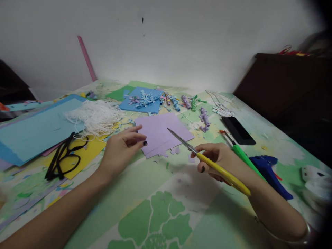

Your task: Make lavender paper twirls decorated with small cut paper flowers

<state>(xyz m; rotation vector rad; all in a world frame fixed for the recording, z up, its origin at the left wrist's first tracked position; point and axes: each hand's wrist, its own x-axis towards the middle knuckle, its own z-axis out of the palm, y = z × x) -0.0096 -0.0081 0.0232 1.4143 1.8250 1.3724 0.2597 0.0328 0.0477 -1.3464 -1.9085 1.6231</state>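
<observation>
Scissors (pixel 207 162): yellow handles, held above the worktop (pixel 145 183) right of centre. I read the blades as closed together, with the tip pointing up-left over the near right part of the lilac paper (pixel 160 133).
Right hand (pixel 220 159): fingers curled tight round the yellow handles and thumb on top. The forearm comes in from the lower right.
Left hand (pixel 121 148): half open and loosely curled, with nothing gripped. The fingertips sit at the left edge of the lilac paper; I cannot tell whether they press on it.
Lilac paper: lies flat mid-worktop between the two hands, and its near edge is cut ragged.
Lilac bits (pixel 177 150): small offcuts on the worktop just below that near edge, under the blades.
Worktop: green and pale floral cover, littered with paper.
Left of left hand: black glasses (pixel 63 157) lie on a yellow sheet (pixel 89 152). A heap of white shreds (pixel 95 116) sits just behind them, beside a large blue sheet (pixel 38 128).
Far side: blue card (pixel 153 107) carrying small cut scraps. A row of paper curls (pixel 186 102) lies to its right.
Right of right hand: a green-handled tool (pixel 242 155) is close beside the wrist. A blue glue gun (pixel 269 171) lies just past it, and a dark phone (pixel 238 130) lies flat farther back.
</observation>
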